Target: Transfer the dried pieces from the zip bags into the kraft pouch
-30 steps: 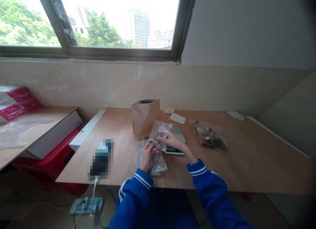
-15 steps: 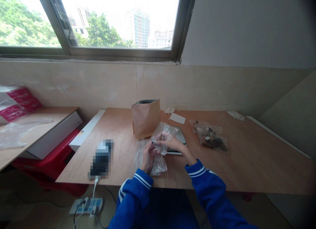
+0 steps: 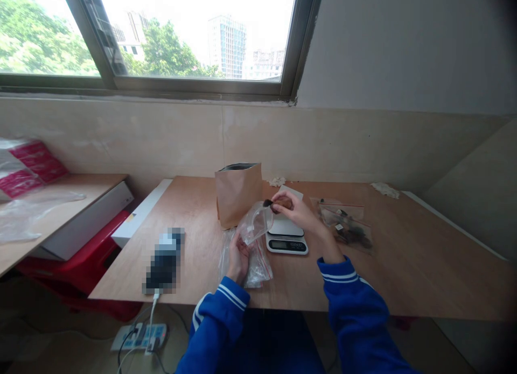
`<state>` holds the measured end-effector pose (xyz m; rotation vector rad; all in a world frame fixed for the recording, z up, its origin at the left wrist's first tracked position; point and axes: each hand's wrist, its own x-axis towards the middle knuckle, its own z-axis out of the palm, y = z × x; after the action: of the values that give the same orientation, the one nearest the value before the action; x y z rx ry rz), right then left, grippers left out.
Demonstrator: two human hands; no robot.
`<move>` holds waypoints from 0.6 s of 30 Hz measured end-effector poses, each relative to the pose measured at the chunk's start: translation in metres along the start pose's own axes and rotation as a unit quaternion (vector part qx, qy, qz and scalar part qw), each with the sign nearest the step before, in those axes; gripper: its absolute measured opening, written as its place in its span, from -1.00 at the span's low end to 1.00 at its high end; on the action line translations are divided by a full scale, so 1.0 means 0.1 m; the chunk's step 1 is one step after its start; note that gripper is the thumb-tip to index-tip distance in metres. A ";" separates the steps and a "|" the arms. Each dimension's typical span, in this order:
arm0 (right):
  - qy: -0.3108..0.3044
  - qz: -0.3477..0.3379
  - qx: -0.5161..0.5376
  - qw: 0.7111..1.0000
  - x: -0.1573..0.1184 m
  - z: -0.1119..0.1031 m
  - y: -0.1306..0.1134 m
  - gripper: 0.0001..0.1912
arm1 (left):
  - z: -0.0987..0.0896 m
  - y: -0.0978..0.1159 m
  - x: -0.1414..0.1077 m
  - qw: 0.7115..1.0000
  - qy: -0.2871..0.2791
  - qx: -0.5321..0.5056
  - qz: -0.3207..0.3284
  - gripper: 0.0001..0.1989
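Head view, and here we go: my right hand (image 3: 294, 210) is up just above the scale (image 3: 286, 242), fingers and thumb pinched together on a brown lump (image 3: 283, 203) with a dark tip. That lump sits right at the mouth of a clear zip bag (image 3: 253, 223), held up just left of the scale. My left hand (image 3: 238, 260) has that bag from below, fingers curled closed around its lower part. Under that hand, also left of the scale, a second clear bag (image 3: 258, 269) lies on the wooden table (image 3: 404, 266). Crowding the held bag, a kraft paper bag (image 3: 238, 196) stands upright left of the scale, dark lining showing at its mouth. Right of the scale lies a red-lined zip bag (image 3: 345, 223) packed with dark and brown pieces. Behind the scale, a white card (image 3: 291, 190) pokes out past my right hand, a tissue scrap (image 3: 277, 181) close by. Well left of the scale sits a blurred object (image 3: 163, 261), too pixelated to name, its white cable (image 3: 152, 309) dropping off the table edge toward a power strip (image 3: 139, 336) on the floor.
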<state>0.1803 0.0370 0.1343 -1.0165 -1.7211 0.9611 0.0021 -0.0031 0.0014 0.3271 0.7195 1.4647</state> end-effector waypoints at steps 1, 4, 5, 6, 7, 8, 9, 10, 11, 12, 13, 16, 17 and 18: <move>0.021 -0.027 0.002 0.999 0.09 -0.01 -0.07 -0.66 | 0.00 0.00 0.00 1.000 -0.005 -0.005 0.000 -0.83; 0.065 -0.114 -0.018 0.991 0.49 0.05 -0.30 -0.68 | 0.00 0.01 -0.01 1.000 -0.003 -0.003 -0.006 -0.82; 0.069 -0.143 -0.029 0.987 0.64 0.09 -0.37 -0.70 | 0.00 0.01 -0.01 1.000 0.001 0.002 -0.009 -0.81; 0.065 -0.170 -0.038 0.983 0.80 0.14 -0.43 -0.71 | 0.00 0.01 -0.01 1.000 0.002 0.006 -0.010 -0.80; 0.067 -0.196 -0.047 0.977 0.96 0.20 -0.48 -0.72 | 0.00 0.01 -0.02 1.000 0.001 0.009 -0.012 -0.78; 0.070 -0.219 -0.057 0.972 1.12 0.26 -0.50 -0.73 | 0.00 0.01 -0.02 1.000 -0.001 0.008 -0.012 -0.77; 0.072 -0.236 -0.069 0.967 1.26 0.32 -0.52 -0.74 | 0.01 0.02 -0.02 1.000 -0.005 0.006 -0.013 -0.76; 0.075 -0.247 -0.086 0.962 1.38 0.38 -0.51 -0.75 | 0.01 0.02 -0.02 1.000 -0.008 0.003 -0.015 -0.75; 0.077 -0.250 -0.103 0.960 1.48 0.44 -0.48 -0.76 | 0.01 0.02 -0.02 1.000 -0.010 0.000 -0.019 -0.74; 0.077 -0.247 -0.122 0.958 1.55 0.49 -0.44 -0.77 | 0.01 0.02 -0.02 1.000 -0.010 -0.001 -0.022 -0.74; 0.076 -0.240 -0.140 0.958 1.61 0.53 -0.39 -0.78 | 0.01 0.02 -0.02 1.000 -0.012 0.000 -0.026 -0.75; 0.075 -0.205 -0.176 0.960 1.64 0.60 -0.24 -0.79 | 0.00 0.02 -0.01 0.999 -0.016 0.004 -0.033 -0.75; 0.075 -0.194 -0.174 0.963 1.63 0.61 -0.20 -0.79 | 0.00 0.01 -0.01 0.999 -0.017 0.004 -0.033 -0.75; 0.074 -0.185 -0.163 0.966 1.61 0.61 -0.17 -0.79 | -0.01 0.01 -0.01 0.999 -0.016 0.002 -0.033 -0.75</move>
<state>0.0767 0.1675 0.1793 -0.8983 -1.8916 0.3613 0.0008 -0.0039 0.0017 0.3266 0.7008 1.3931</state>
